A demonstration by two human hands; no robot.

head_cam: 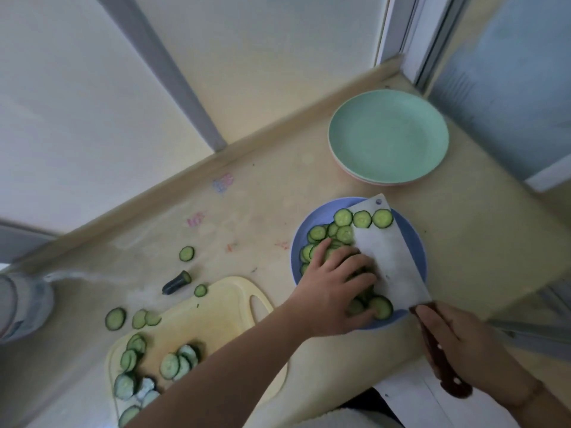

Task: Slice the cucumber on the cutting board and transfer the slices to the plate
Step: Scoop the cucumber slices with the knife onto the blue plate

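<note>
— What's over on your left?

— The yellow cutting board [216, 316] with cucumber slices [173, 364] still heaped at its near end; a few strays and the dark cucumber end [176, 283] lie on the counter [265, 193] beside it.

— And your hands?

— My left hand [335, 291] reaches over the blue plate [415, 242], fingers fairly straight, pressing on slices against the cleaver [386, 261]. Three slices sit along the blade's far edge. My right hand [460, 344] is wrapped around its wooden handle.

— Anything beyond?

— A green plate [389, 135], well apart
</note>
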